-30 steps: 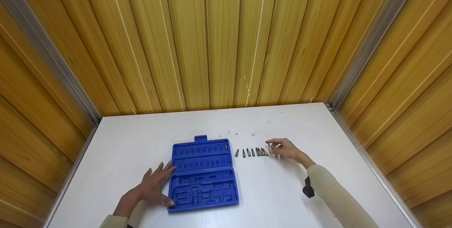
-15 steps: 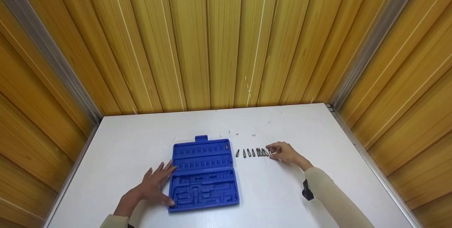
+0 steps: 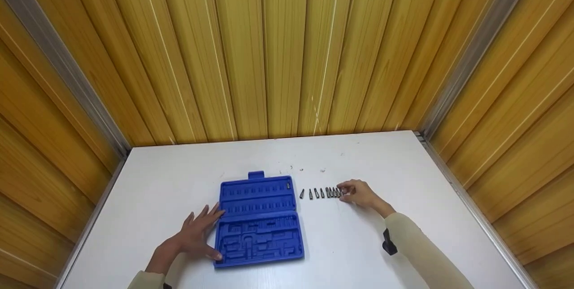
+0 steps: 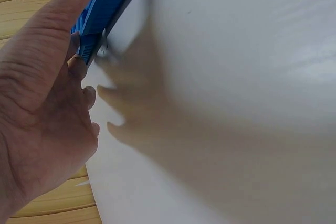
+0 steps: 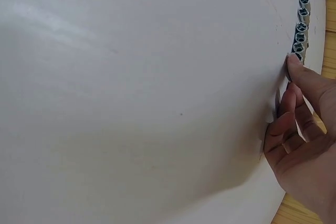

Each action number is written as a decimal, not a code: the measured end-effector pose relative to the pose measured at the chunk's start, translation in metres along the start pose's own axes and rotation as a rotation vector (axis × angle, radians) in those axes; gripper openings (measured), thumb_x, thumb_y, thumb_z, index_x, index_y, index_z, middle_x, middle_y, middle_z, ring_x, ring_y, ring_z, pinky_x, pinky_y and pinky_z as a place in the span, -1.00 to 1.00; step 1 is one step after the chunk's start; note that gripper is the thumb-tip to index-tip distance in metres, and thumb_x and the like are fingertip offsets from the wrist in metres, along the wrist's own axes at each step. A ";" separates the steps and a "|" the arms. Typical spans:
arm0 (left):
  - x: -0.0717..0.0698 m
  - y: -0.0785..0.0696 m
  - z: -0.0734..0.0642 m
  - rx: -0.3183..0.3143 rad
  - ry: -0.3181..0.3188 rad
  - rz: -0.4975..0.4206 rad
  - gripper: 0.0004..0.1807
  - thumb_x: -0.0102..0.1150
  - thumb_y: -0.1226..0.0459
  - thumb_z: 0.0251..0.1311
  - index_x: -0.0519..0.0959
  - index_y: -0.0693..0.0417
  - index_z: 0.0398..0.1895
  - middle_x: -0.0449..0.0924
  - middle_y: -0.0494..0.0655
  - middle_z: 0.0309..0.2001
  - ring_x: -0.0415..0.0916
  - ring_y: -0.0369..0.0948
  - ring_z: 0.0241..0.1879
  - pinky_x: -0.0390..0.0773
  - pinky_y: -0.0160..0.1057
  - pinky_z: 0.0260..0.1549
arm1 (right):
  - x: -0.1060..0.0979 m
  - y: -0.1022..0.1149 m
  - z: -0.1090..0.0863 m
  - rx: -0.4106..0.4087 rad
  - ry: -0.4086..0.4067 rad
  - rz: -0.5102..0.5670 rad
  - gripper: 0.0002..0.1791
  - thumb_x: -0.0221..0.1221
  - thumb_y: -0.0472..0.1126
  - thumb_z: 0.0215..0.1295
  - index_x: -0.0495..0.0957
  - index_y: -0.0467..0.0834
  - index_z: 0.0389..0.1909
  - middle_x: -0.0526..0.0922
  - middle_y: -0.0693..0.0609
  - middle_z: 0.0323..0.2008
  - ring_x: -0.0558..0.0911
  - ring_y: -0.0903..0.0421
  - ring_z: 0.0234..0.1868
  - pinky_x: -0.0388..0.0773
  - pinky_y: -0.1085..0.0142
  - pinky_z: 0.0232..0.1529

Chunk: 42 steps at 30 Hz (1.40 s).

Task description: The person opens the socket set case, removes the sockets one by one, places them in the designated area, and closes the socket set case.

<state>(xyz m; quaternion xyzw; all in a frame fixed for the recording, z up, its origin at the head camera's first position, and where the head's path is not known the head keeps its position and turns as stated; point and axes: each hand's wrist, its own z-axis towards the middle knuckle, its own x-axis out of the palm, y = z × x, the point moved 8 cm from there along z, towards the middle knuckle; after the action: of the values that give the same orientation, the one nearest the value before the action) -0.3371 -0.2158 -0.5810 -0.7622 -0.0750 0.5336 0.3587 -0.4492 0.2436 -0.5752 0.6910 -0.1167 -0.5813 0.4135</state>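
Note:
A blue plastic tool case (image 3: 259,217) lies unfolded on the white table, its moulded recesses facing up. My left hand (image 3: 190,237) is spread along the case's left side, fingertips on the upper edge and thumb at the lower left corner; the left wrist view shows this hand (image 4: 47,98) beside the blue edge. Right of the case runs a row of metal bit sockets (image 3: 316,193), with square holes in their near ends. At the row's right end my right hand (image 3: 361,194) pinches a bit socket between thumb and fingers, mostly hidden by them. One small metal piece (image 3: 288,186) sits in the case's upper right recess.
The white table (image 3: 376,154) backs onto a yellow wood-patterned wall (image 3: 287,56), with similar walls at both sides. Small dark marks (image 3: 301,170) dot the surface behind the row. A latch tab (image 3: 256,174) sticks out from the case's far edge.
My right hand has moved down and slightly left with the bit socket, from above the table to the row's right end. The bit sockets there stand closer together. My left hand stays put.

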 end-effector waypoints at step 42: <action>0.001 0.003 -0.001 -0.015 0.007 0.001 0.43 0.71 -0.08 -0.33 0.06 0.11 0.63 -0.20 0.20 0.67 -0.38 0.36 0.61 -0.47 0.52 0.43 | 0.043 0.121 0.094 -0.170 0.145 -0.001 -0.57 0.31 -0.29 0.34 0.59 -0.45 0.14 0.72 -0.33 -0.18 0.57 0.24 -0.44 0.55 0.48 -0.32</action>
<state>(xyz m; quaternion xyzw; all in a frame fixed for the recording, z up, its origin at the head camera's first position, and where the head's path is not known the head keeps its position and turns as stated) -0.3368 -0.2175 -0.5836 -0.7667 -0.0774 0.5306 0.3529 -0.4825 0.0985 -0.5178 0.6938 -0.0360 -0.5377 0.4777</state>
